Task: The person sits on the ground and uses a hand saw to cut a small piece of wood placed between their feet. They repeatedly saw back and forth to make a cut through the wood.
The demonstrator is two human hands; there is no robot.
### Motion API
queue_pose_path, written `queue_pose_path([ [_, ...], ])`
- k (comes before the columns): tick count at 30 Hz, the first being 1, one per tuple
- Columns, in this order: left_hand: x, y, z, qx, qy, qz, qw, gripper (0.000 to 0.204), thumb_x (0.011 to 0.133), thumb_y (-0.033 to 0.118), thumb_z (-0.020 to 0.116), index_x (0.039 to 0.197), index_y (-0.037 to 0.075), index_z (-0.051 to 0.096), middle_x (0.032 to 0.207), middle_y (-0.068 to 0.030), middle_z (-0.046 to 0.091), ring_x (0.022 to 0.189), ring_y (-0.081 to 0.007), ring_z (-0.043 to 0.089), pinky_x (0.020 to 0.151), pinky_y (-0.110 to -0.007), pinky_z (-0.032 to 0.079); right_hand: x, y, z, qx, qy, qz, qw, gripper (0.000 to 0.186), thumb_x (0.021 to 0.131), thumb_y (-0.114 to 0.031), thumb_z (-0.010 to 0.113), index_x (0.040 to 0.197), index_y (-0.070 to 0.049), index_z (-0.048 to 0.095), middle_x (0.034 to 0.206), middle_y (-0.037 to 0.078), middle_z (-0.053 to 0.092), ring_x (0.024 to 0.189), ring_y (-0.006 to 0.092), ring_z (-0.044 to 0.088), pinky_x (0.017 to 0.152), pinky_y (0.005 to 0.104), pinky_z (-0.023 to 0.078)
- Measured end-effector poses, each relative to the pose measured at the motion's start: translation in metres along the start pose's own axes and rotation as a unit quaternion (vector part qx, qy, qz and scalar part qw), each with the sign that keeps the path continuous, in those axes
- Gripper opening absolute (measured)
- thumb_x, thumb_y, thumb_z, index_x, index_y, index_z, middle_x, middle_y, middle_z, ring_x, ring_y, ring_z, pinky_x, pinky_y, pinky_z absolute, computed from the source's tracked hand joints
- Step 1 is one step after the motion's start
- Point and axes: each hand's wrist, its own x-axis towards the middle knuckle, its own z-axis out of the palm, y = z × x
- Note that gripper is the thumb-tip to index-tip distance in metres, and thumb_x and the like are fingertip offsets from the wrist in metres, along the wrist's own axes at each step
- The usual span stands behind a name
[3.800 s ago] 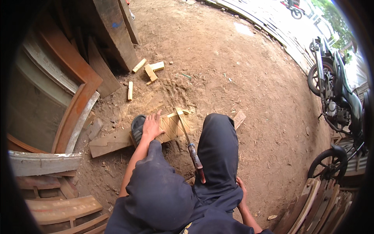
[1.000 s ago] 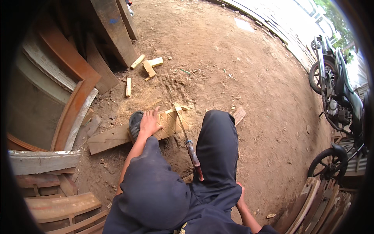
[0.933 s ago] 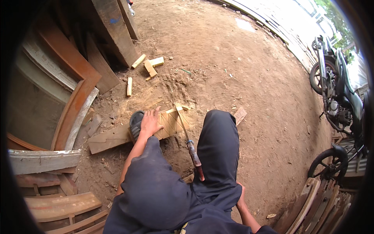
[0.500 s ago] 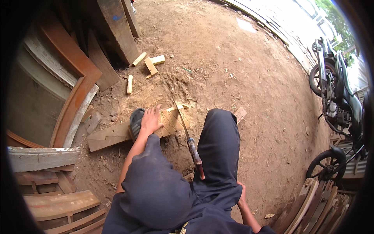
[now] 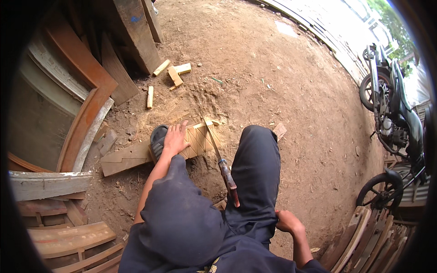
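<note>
My left hand (image 5: 175, 140) lies with fingers spread on a wooden board (image 5: 129, 160), beside my sandalled foot (image 5: 159, 136), which is on the board. Diagonal lines mark the board's right part. A handsaw (image 5: 226, 175) sits with its blade across the board near its right end. Its wrapped, dark reddish handle points back toward me beside my right leg, and neither hand is on it. Out at the right of my thigh, my right hand (image 5: 289, 222) is closed, its curled fingers against the dark trousers (image 5: 255, 182). What they hold, if anything, is hidden.
Several short wood offcuts (image 5: 175, 76) lie on the dirt beyond the board. Door or window frames (image 5: 93, 104) and timber lean at left. A small block (image 5: 280, 131) lies right of my knee. A motorcycle (image 5: 387, 118) stands at right, above stacked slats (image 5: 364, 245).
My right hand has come out from behind my thigh and now shows more fully at its right side. The left hand and the saw stay on the board; the view has shifted slightly.
</note>
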Motion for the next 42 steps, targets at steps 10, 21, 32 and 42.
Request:
queue_pose_path([
  [10, 0.001, 0.020, 0.014, 0.017, -0.071, 0.110, 0.991, 0.124, 0.064, 0.061, 0.076, 0.151, 0.007, 0.006, 0.149, -0.0234, 0.026, 0.138, -0.0387, 0.029, 0.110, -0.062, 0.021, 0.043, -0.129, -0.034, 0.289, 0.219, -0.121, 0.924, 0.049, 0.081, -0.017, 0.068, 0.120, 0.007, 0.052, 0.095, 0.024, 0.066, 0.085, 0.0354, 0.067, 0.076, 0.0419, 0.053],
  [21, 0.009, 0.025, 0.014, 0.053, -0.140, 0.040, 0.988, 0.142, 0.052, 0.064, 0.081, 0.150, 0.000, 0.000, 0.152, -0.0256, 0.019, 0.139, -0.0394, 0.026, 0.107, -0.064, 0.027, 0.076, -0.147, -0.004, 0.226, 0.274, -0.180, 0.917, 0.030, 0.077, -0.022, 0.069, 0.084, 0.002, 0.052, 0.075, 0.021, 0.056, 0.076, 0.0373, 0.058, 0.069, 0.0423, 0.045],
  [32, 0.013, 0.026, 0.007, 0.081, -0.173, 0.039, 0.981, 0.154, 0.041, 0.067, 0.083, 0.150, 0.000, -0.001, 0.153, -0.0256, 0.015, 0.139, -0.0399, 0.025, 0.106, -0.057, 0.030, 0.104, -0.165, -0.071, 0.535, 0.103, -0.142, 0.826, 0.034, 0.089, -0.028, 0.065, 0.095, 0.004, 0.057, 0.069, 0.014, 0.066, 0.062, 0.0216, 0.066, 0.059, 0.0341, 0.051],
  [42, 0.011, 0.025, 0.019, 0.149, -0.186, 0.023, 0.971, 0.155, 0.041, 0.064, 0.085, 0.150, 0.002, -0.006, 0.155, -0.0254, 0.010, 0.138, -0.0413, 0.027, 0.105, -0.055, 0.032, 0.023, -0.129, -0.057, 0.433, 0.110, -0.099, 0.889, 0.034, 0.093, -0.028, 0.062, 0.077, 0.000, 0.052, 0.063, 0.000, 0.043, 0.064, 0.0066, 0.039, 0.055, 0.0285, 0.037],
])
